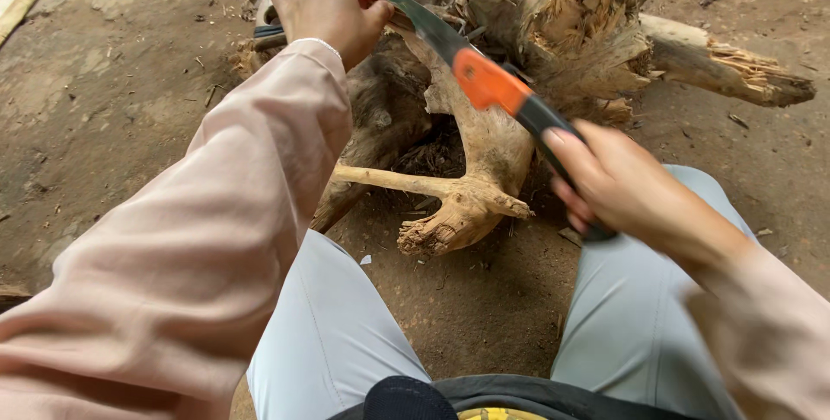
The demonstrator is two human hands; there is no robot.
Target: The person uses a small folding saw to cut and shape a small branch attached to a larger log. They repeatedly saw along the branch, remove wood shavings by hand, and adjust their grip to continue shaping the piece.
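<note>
Right hand (pixel 627 186), near right, wraps the black grip of a folding saw (pixel 488 83) with an orange handle, blade angled up-left. Left hand (pixel 333 5), far centre, arm extended, closed on the blade tip over a gnarled dry root stump (pixel 484 152) on the dirt ground (pixel 104 100). No containers visible.

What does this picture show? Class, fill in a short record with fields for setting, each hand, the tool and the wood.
Setting: bare dirt ground, seen from above the person's knees
Right hand: grips the black handle of a folding saw
Saw: orange and black body, dark blade laid across the wood
Left hand: closed on the wood near the blade's tip
Wood: gnarled pale tree root, splintered at broken ends
</note>
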